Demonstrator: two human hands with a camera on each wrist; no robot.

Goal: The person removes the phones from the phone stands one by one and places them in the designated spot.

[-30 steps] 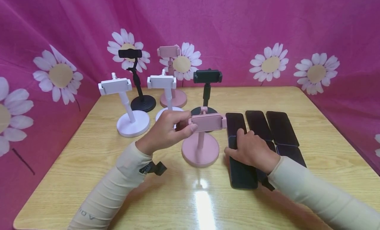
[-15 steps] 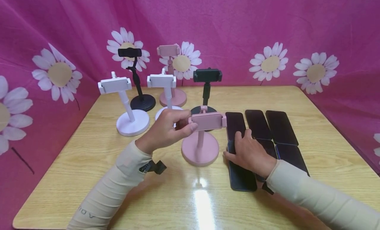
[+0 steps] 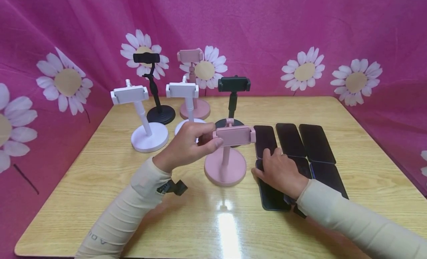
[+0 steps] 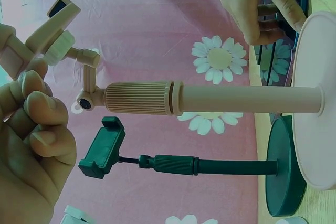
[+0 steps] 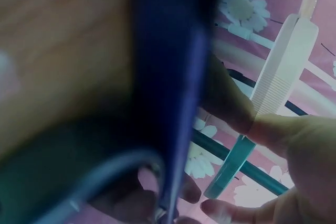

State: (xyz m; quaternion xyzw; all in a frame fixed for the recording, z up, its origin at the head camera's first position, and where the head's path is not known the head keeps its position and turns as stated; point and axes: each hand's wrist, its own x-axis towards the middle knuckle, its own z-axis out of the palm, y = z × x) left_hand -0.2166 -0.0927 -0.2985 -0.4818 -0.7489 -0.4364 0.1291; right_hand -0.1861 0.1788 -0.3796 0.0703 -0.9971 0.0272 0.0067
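Note:
My left hand (image 3: 188,146) pinches the left end of the clamp on a pink phone stand (image 3: 234,135). The stand is upright, its round base on the table. In the left wrist view, fingers (image 4: 44,107) curl below the clamp. My right hand (image 3: 283,174) grips the near-left smartphone (image 3: 272,197), thumb along its left edge and fingertips by its far end. The right wrist view shows a blurred dark blue edge of a phone (image 5: 178,77) close up; part of the grip is hidden there. The pink clamp holds no phone.
Several other dark phones lie in two rows, including a back-right phone (image 3: 317,144). Behind the pink stand are a dark green stand (image 3: 233,84), two white stands (image 3: 148,136), a black stand (image 3: 161,114) and another pink stand (image 3: 190,56). A flowered pink cloth (image 3: 253,40) surrounds the table.
The near-left phone shifted slightly toward the person, opening a small gap behind it; its near end then rose a little in view. The left hand and pink stand have stayed put.

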